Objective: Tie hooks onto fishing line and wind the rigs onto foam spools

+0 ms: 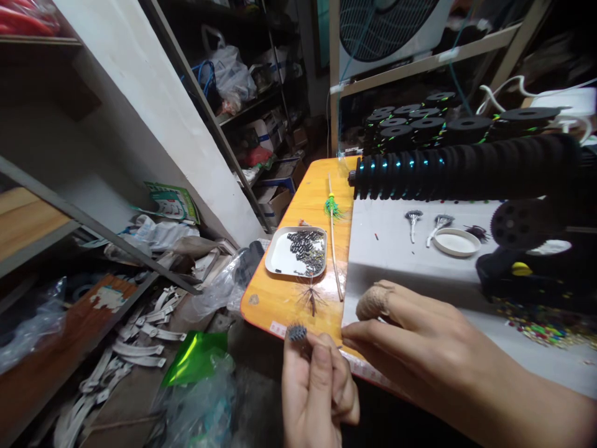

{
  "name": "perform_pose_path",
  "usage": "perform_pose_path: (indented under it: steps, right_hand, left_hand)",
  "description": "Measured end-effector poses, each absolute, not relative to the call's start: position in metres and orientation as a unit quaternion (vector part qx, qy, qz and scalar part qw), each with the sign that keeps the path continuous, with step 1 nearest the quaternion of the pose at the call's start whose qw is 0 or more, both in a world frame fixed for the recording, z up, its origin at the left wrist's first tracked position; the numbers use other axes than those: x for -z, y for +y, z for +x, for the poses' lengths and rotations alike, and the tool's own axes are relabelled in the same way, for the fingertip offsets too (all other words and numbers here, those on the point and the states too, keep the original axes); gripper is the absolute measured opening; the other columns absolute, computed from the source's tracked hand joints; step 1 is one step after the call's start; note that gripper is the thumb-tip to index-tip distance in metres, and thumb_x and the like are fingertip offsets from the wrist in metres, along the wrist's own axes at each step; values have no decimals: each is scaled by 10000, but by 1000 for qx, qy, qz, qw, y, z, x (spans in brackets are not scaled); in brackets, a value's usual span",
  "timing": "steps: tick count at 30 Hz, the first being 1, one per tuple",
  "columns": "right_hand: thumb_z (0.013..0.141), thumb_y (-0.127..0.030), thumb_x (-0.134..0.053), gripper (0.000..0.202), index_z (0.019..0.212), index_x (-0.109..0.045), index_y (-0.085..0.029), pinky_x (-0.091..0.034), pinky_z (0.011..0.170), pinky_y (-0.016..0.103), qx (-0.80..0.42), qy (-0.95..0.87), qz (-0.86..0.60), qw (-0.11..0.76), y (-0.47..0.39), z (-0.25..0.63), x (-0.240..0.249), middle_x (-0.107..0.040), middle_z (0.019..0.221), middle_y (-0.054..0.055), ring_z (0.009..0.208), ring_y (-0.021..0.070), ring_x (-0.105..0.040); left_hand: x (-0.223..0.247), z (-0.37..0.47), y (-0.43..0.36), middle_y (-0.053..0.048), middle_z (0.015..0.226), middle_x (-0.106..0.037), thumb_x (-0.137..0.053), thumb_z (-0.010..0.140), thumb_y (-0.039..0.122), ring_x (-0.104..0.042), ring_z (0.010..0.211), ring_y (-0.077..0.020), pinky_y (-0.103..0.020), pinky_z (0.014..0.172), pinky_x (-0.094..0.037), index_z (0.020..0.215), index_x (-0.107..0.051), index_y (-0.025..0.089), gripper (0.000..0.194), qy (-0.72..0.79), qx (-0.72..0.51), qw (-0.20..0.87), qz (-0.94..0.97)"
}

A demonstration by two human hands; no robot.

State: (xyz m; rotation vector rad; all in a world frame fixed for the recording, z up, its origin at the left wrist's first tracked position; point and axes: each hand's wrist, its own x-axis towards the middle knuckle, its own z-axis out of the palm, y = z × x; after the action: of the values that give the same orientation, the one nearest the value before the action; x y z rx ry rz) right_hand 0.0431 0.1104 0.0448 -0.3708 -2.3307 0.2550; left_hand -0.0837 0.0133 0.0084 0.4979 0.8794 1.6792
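My left hand is closed round a small bundle of thin pieces, its grey, dotted top sticking up above the thumb and fingers. Just right of it, my right hand hangs over the table's front edge with its fingers drawn together. A tan cover wraps one of its fingers. A tiny dark piece lies at the fingertips, too small to name. Beyond the hands, a white tray holds small black and metallic parts. A brown wispy tuft lies between the tray and my hands.
A stick with a green tuft lies on the orange table. On the white sheet are two white-stemmed bundles, a round lid and loose coloured beads. A long row of black discs spans the right side.
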Motion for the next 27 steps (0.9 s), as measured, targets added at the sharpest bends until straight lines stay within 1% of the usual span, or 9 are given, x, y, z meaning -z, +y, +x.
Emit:
perform_pose_path:
  steps: [3, 10, 13, 16, 20, 23, 25, 27]
  right_hand:
    - [903, -142, -580, 115, 900, -691, -171, -439, 543, 261, -95, -913, -140, 371, 111, 43, -44, -594, 750, 53, 673, 161, -518]
    - [900, -136, -584, 125, 888, -706, -161, -440, 532, 264, -95, -915, -134, 369, 110, 44, -47, -599, 738, 56, 655, 161, -512]
    - [874, -113, -612, 112, 896, -704, -172, -451, 541, 229, -163, -892, -146, 395, 110, 43, -48, -597, 774, 49, 680, 140, -537]
    - [838, -72, -644, 147, 905, -714, -183, -482, 572, 182, -248, -868, -142, 406, 110, 42, -54, -606, 803, 46, 729, 123, -585]
    - [828, -60, -644, 177, 902, -723, -200, -502, 583, 171, -275, -865, -142, 396, 110, 43, -63, -628, 801, 45, 731, 121, -617]
    - [839, -64, -606, 173, 847, -708, -203, -495, 571, 186, -261, -875, -153, 379, 106, 41, -60, -627, 781, 42, 710, 125, -614]
    - [837, -62, -585, 172, 811, -680, -203, -467, 539, 212, -218, -887, -154, 378, 103, 40, -53, -603, 727, 28, 655, 129, -581]
    - [843, -70, -567, 158, 823, -649, -204, -442, 527, 237, -167, -891, -153, 394, 102, 39, -46, -585, 707, 22, 625, 134, -552]
  left_hand:
    - [-9, -84, 13, 101, 559, -370, -631, 885, 446, -137, 405, -5, -103, 370, -204, 765, -433, 205, 334, 374, -712, 556, 209]
    - [-9, -83, 15, 108, 544, -361, -642, 863, 497, -155, 405, -9, -106, 374, -203, 776, -447, 207, 360, 391, -710, 547, 208]
    - [-11, -82, 16, 118, 534, -329, -658, 838, 532, -138, 409, -8, -105, 377, -189, 796, -451, 211, 384, 403, -699, 555, 201]
    - [-14, -82, 15, 129, 515, -298, -677, 800, 575, -122, 410, -8, -109, 379, -177, 818, -449, 218, 425, 413, -686, 568, 189]
    - [-15, -79, 15, 129, 506, -291, -723, 755, 578, -115, 421, -12, -119, 385, -172, 822, -466, 217, 449, 431, -681, 570, 159]
    - [-11, -71, 17, 120, 517, -273, -740, 757, 541, -132, 436, -24, -124, 403, -201, 849, -534, 219, 393, 452, -712, 519, 141]
    - [-8, -66, 20, 107, 519, -270, -732, 784, 497, -176, 439, -37, -134, 418, -248, 867, -591, 231, 313, 456, -760, 438, 153]
    - [-9, -68, 25, 96, 512, -268, -706, 832, 421, -218, 434, -49, -142, 428, -285, 840, -622, 237, 202, 440, -812, 337, 182]
